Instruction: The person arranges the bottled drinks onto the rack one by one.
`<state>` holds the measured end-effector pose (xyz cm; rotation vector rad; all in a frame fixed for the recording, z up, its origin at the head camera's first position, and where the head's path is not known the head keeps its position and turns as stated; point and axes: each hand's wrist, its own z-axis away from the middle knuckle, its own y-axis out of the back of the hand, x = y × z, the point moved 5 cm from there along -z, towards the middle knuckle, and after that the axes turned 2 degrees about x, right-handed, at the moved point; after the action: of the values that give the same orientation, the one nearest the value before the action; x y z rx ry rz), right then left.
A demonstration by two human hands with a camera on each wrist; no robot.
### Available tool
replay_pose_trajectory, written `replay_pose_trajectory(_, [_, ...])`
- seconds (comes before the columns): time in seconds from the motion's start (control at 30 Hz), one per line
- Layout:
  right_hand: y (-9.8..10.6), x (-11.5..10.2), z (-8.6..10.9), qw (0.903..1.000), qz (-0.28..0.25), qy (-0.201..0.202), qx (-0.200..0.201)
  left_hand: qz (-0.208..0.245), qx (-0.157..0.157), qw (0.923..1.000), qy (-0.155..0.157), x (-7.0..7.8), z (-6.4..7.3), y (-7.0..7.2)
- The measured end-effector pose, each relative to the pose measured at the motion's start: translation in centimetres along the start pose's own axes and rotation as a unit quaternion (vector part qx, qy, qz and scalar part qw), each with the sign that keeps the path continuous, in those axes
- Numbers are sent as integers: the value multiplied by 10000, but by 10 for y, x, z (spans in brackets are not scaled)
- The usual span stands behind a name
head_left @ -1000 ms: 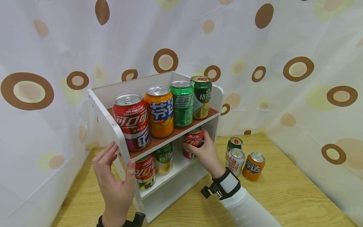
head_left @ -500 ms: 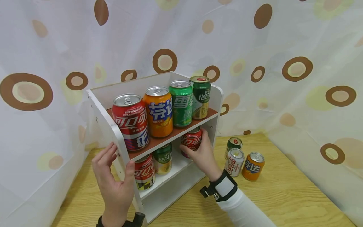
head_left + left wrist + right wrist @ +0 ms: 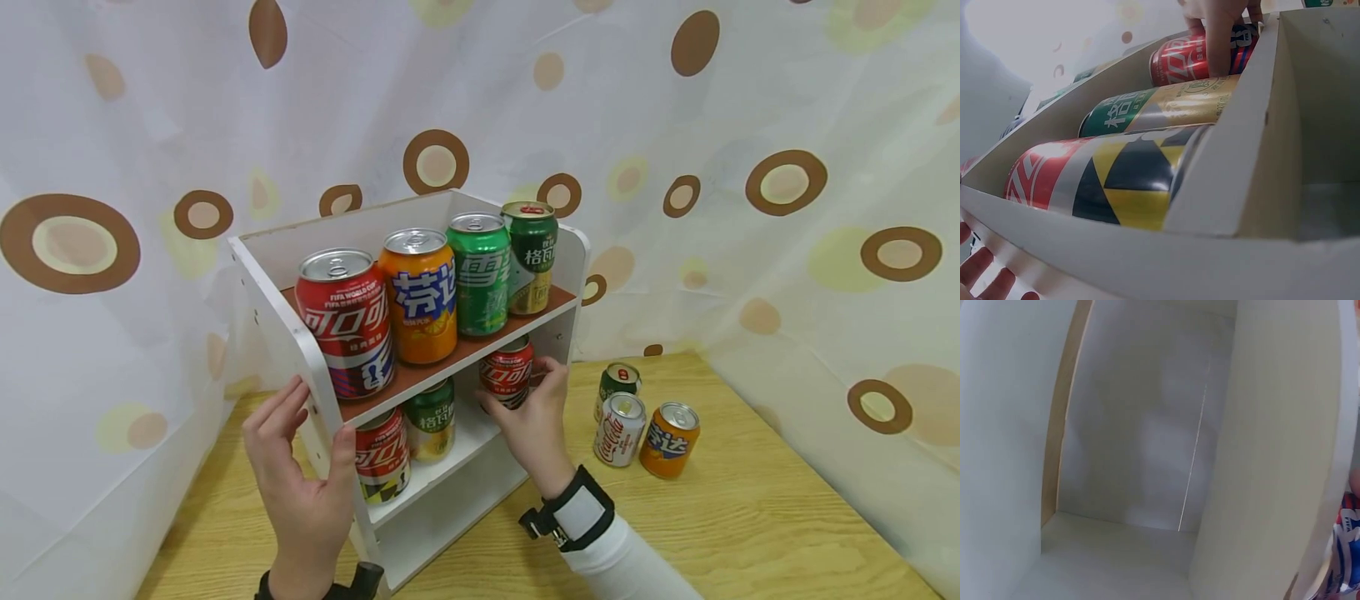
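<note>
My right hand [image 3: 536, 425] holds a red Coca-Cola can [image 3: 504, 373] upright on the middle level of a white shelf unit [image 3: 450, 521], thumb at its left and fingers at its right. In the left wrist view, one digit lies across that can's front. My left hand [image 3: 303, 483] rests against the unit's left side panel, fingers extended along the outside and thumb near the front edge. On the same middle level stand a red-and-yellow Coca-Cola can [image 3: 384, 458] and a green-and-gold can [image 3: 432, 421]. The right wrist view shows mainly the unit's lower compartment [image 3: 1129, 437].
The top board carries a red Coca-Cola can [image 3: 347, 325], an orange Fanta can [image 3: 420, 300], a green can [image 3: 480, 275] and a green-and-gold can [image 3: 531, 258]. Right of the unit, a white Coca-Cola can [image 3: 619, 433], orange can [image 3: 670, 442] and dark green can [image 3: 619, 380] stand on the wooden table [image 3: 757, 508].
My right hand and wrist have drawn slightly left and toward me, its fingers now lower on the can's right side. The can has shifted slightly left. My left hand keeps its place.
</note>
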<state>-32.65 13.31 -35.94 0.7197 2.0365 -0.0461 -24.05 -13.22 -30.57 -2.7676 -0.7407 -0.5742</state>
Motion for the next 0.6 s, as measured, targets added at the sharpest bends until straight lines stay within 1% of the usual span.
replay_pose_trajectory(0.13, [0,4,0,10000,36,-24,17,9,11,10000,-9,0,1,0])
replay_pose_trajectory(0.33, [3,6,-1,10000,77,54,-12,15,-35,10000,16,0,0,0])
replay_pose_trajectory(0.6, [6,9,1,9996,3,96,-269,-23,-78,10000,48,1,0,0])
